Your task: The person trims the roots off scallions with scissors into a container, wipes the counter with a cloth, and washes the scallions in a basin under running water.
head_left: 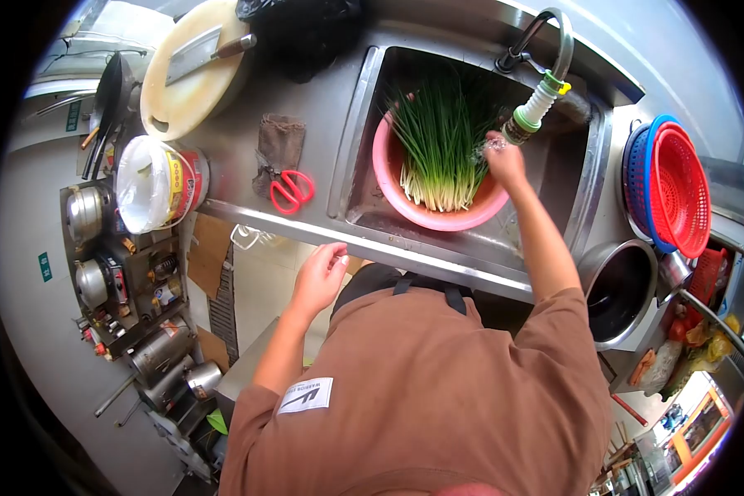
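A pink basin [442,220] stands in the steel sink [360,178], holding a big bunch of green chives [446,136] with pale stem ends toward me. My right hand [503,159] is at the basin's right side, just beneath the faucet nozzle [531,112]. Water splashes over its fingers, so their grip is hidden. Held low before the counter's front edge, my left hand [321,274] is empty, its fingers loosely bent and apart from the thumb. Red-handled scissors [292,193] lie on the counter beside a brown mesh cloth [281,142].
At the left are a round cutting board [161,106] bearing a cleaver [195,58] and a white bucket [145,186]. A black bag [306,33] sits at the back. Blue and red colanders [682,190] and a steel pot [618,293] stand to the right.
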The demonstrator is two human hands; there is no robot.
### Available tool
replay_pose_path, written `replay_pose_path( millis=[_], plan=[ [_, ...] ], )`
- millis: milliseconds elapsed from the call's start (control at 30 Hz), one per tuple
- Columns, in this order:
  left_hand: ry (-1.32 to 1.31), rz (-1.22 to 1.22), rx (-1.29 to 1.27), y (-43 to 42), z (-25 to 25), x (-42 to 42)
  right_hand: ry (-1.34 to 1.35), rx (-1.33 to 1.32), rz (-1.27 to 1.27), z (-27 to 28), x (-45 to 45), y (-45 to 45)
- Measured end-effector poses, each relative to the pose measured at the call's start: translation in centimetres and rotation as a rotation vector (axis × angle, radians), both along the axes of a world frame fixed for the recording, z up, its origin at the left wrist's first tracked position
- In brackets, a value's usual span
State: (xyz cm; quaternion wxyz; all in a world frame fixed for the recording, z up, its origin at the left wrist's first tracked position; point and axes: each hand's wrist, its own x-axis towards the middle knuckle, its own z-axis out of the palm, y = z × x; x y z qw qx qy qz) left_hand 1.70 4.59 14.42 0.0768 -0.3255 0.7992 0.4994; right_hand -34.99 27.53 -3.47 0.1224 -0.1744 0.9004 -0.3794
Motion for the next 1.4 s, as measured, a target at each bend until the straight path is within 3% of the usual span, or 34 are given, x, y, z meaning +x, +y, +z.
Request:
replay_pose_path(
  millis=[67, 100, 167, 367, 433, 500, 533, 600, 633, 700, 733, 767, 833, 867, 967, 1000, 1100, 1133, 1167, 1267, 1333, 1367, 1400],
  plan=[
    [0.017, -0.004, -0.015, -0.7, 0.0, 0.1, -0.643, -0.256, -0.135, -1.2, 4.2, -0.9],
    [0.011, -0.001, -0.013, -1.0, -0.2, 0.5, -0.736, -0.315, -0.203, -1.2, 5.3, -1.2],
    [0.014, -0.023, -0.036, -1.5, -0.6, 1.0, -0.866, -0.428, -0.332, -0.8, 6.0, -1.6],
    [0.003, -0.016, -0.021, -2.0, -0.9, 2.2, -0.951, -0.603, -0.338, -2.9, 5.0, -0.6],
    [0.014, -0.016, -0.023, -2.0, -0.9, 2.6, -0.994, -0.581, -0.336, -3.3, 4.7, -0.5],
    [0.024, -0.017, -0.026, -2.1, -1.0, 2.9, -1.035, -0.327, -0.254, -4.2, 4.9, -0.6],
    [0.017, -0.016, -0.04, -2.1, -0.9, 3.1, -1.037, -0.324, -0.253, -4.6, 5.4, -0.7],
    [0.007, -0.009, -0.055, -2.1, -1.0, 3.4, -0.665, -0.536, -0.436, -5.6, 6.5, -1.0],
    [-0.001, 0.002, -0.055, -2.1, -1.2, 3.7, -0.67, -0.534, -0.431, -7.5, 6.6, -0.9],
    [-0.019, 0.012, -0.057, -2.1, -1.1, 4.1, -0.423, -0.001, -0.155, -14.4, 7.0, -0.3],
    [-0.03, -0.008, -0.073, -2.1, -1.0, 4.1, -0.475, -0.129, -0.136, -18.7, 7.9, -0.1],
    [-0.04, -0.027, -0.09, -2.1, -0.9, 4.1, -0.479, -0.133, -0.135, -16.4, 7.8, -1.1],
    [-0.051, -0.019, -0.093, -1.9, -0.7, 4.1, -0.844, 0.031, 0.057, -7.0, 8.5, -4.4],
    [-0.057, -0.011, -0.092, -1.7, -0.6, 4.2, -0.433, 0.111, -0.097, -5.6, 9.7, -4.8],
    [-0.077, -0.045, -0.12, -1.5, -0.4, 4.2, -0.371, 0.045, -0.127, -14.2, 7.3, -1.1],
    [-0.08, -0.048, -0.121, -1.5, -0.3, 4.2, -0.268, 0.179, 0.038, -18.0, 7.4, -0.4],
    [-0.084, -0.042, -0.101, -1.1, -0.6, 4.2, -0.41, 0.193, 0.097, -13.2, 5.8, -0.1],
    [-0.08, -0.04, -0.1, -1.1, -0.9, 4.2, -0.391, -0.082, -0.081, -15.2, 5.8, 0.5],
    [-0.075, -0.037, -0.103, -1.1, -1.1, 4.0, -0.388, -0.081, -0.081, -15.7, 5.6, 1.0],
    [-0.075, -0.052, -0.095, -0.9, -0.7, 3.5, -0.711, -0.1, -0.244, -14.9, 6.2, 1.6],
    [-0.078, -0.053, -0.101, -0.8, -0.7, 3.4, -0.346, 0.223, -0.15, -12.9, 6.3, 1.3],
    [-0.081, -0.054, -0.107, -0.8, -0.6, 3.4, -0.348, 0.221, -0.15, -14.1, 6.8, 0.9],
    [-0.085, -0.055, -0.109, -0.7, -0.5, 3.4, -0.567, 0.065, -0.263, -15.4, 7.6, 0.2]
  ],
)
